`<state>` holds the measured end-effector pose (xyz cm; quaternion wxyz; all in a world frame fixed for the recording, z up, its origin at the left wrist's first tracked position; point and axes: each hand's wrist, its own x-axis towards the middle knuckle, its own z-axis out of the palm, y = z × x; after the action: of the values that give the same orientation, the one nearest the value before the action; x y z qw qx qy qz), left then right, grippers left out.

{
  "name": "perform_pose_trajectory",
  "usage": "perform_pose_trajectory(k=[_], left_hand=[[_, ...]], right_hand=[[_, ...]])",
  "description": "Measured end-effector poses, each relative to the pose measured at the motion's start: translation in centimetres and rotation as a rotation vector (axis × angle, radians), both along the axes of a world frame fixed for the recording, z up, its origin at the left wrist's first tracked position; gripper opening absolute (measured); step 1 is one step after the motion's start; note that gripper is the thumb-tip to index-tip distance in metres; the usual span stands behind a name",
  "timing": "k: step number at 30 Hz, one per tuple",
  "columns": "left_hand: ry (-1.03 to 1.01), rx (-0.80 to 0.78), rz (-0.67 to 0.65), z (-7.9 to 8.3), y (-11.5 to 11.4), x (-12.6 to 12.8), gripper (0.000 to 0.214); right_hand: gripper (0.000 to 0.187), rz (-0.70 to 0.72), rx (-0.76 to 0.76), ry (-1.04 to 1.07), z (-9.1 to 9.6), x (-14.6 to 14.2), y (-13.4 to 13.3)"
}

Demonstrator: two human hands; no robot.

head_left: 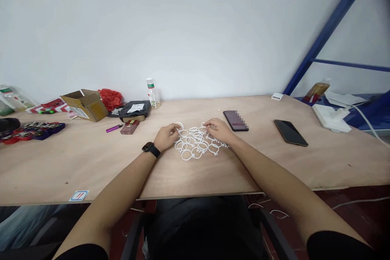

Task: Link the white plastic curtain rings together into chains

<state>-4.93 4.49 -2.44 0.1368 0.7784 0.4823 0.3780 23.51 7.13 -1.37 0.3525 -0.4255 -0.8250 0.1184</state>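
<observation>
A loose pile of white plastic curtain rings (189,142) with small tabs lies on the wooden table in front of me. At the pile's upper left, my left hand (166,136), with a black watch on its wrist, is closed in a pinch on one white curtain ring (180,124). Across from it, my right hand (219,129) reaches in over the upper right of the pile. Its thumb and fingertips are closed on another white ring (203,124), partly hidden by the fingers. Some rings lie under or beside the right hand.
Right of the pile lie a phone (236,120) and a second dark phone (291,132). To the left are a small dark red box (129,127), a purple lighter (113,128), a black package (135,109), an open carton (87,105) and a bottle (151,93).
</observation>
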Motion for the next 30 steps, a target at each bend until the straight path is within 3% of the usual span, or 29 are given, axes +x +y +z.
perform_pose_trajectory(k=[6,10,13,19,23,30], left_hand=[[0.016,-0.021,-0.087,0.1,-0.1,0.3,0.016],[0.07,-0.075,-0.098,0.0,-0.3,0.4,0.043],[0.149,-0.076,-0.151,-0.3,-0.4,0.6,0.056],[0.202,-0.023,-0.299,0.1,-0.8,1.5,0.044],[0.185,-0.037,-0.35,0.7,-1.4,1.8,0.038],[0.136,-0.017,-0.229,0.7,-1.5,1.6,0.033]], right_hand=[[0.036,-0.007,-0.018,-0.184,-1.0,0.5,0.9],[0.046,0.08,-0.113,-0.303,-1.5,0.3,0.5],[0.045,0.22,-0.086,-0.269,-1.1,-0.5,-0.4],[0.035,0.342,-0.046,-0.225,-0.6,-2.1,-1.4],[0.029,0.311,-0.028,-0.193,-0.6,-2.0,-1.2],[0.027,0.198,0.024,-0.205,-0.2,-1.4,-1.0]])
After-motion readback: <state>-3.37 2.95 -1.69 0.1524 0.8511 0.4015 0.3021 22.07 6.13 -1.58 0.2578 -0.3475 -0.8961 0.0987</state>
